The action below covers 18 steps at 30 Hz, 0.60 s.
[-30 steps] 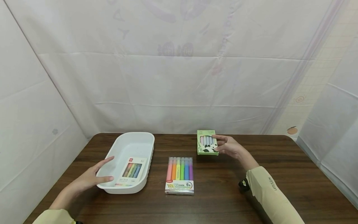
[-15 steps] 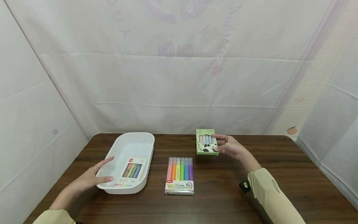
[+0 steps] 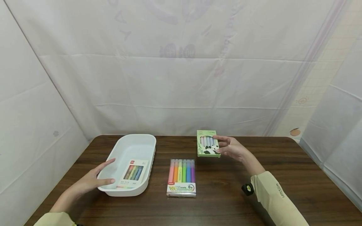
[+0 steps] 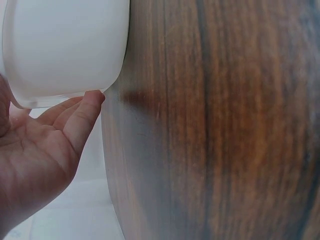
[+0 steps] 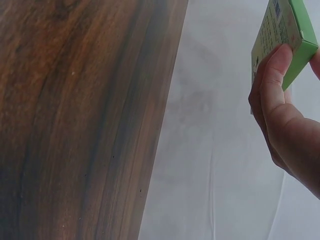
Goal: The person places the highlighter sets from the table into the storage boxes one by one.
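Note:
My left hand (image 3: 90, 179) holds the left side of a white plastic basket (image 3: 135, 141), thumb and forefinger at its rim. In the left wrist view, other fingers (image 4: 84, 117) lie against the outside of the basket's wall. Inside the basket is a white box (image 3: 142, 164) with coloured sticks showing through its window. At the back of the table, my right hand (image 3: 233, 149) pinches the right edge of a green box (image 3: 207, 153) with a panda picture and pastel pens behind a window. The right wrist view shows the box's printed back (image 5: 275, 30) raised, with fingertips against it.
A clear pack of highlighters (image 3: 182, 179) in several colours lies mid-table, between the basket and the right arm. Dark wood makes up the tabletop (image 3: 282, 175). White cloth (image 3: 181, 88) hangs behind the table's far edge and at both sides.
The green box has shifted slightly to the left and tilted a little in my right hand. My left hand, the basket and the highlighter pack stay in place.

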Tool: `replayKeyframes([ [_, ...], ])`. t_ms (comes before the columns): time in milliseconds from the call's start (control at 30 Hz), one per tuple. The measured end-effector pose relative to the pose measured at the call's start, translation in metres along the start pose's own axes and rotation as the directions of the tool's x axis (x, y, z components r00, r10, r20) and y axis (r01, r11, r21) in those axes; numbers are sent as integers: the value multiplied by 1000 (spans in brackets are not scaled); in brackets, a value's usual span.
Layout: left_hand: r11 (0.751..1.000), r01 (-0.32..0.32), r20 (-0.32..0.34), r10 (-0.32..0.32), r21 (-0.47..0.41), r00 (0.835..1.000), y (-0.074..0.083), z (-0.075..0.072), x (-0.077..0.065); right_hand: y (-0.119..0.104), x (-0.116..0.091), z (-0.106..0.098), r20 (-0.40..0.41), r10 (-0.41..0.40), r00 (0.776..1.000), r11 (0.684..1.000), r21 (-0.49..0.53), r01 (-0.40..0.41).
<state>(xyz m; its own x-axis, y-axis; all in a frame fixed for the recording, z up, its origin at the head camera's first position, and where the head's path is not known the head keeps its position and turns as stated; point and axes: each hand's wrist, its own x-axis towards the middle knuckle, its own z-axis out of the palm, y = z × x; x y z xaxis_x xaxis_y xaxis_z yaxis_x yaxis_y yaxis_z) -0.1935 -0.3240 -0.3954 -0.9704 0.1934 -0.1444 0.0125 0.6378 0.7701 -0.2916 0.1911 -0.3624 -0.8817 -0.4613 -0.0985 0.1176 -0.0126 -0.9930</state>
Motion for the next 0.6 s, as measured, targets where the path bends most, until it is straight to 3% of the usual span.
replayKeyframes([
  [600, 1000, 12, -3, -12, 6, 1000, -1, 0, 2, -5, -4, 7, 5, -27, 1000, 1000, 9, 27],
])
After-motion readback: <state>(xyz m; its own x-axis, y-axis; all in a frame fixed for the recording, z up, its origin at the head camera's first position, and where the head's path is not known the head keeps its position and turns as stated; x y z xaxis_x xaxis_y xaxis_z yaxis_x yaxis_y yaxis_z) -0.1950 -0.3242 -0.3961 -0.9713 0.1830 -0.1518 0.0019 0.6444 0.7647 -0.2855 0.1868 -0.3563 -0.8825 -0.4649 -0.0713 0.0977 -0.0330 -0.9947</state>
